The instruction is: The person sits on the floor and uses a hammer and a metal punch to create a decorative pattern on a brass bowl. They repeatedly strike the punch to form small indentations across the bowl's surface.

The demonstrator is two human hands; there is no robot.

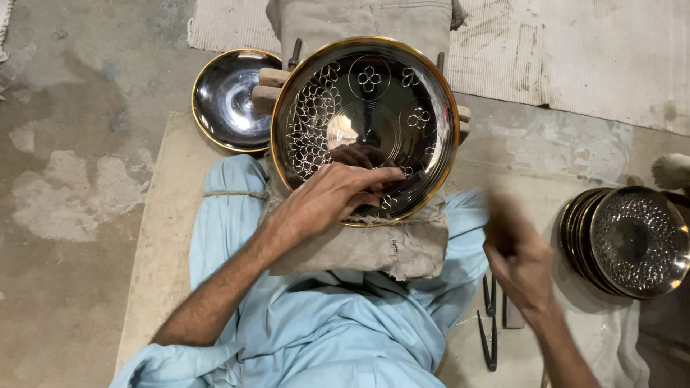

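Observation:
A round steel plate with a gold rim [364, 86] rests tilted on a cloth-wrapped pad [374, 244] over my lap. Ring and flower patterns are cut into its left and upper parts. My left hand [330, 197] lies flat on the plate's lower edge, fingers pointing right, pressing it down. My right hand [517, 255] is blurred, raised to the right of the plate above the cloth. Whether it holds something thin I cannot tell. Dark metal tools [490, 323] lie below it.
A second, plain gold-rimmed bowl [226, 100] sits behind the plate at left. A stack of patterned plates [632, 241] stands at the right edge. Wooden blocks [267, 86] poke out behind the plate. Bare concrete floor is at left, woven matting at the top.

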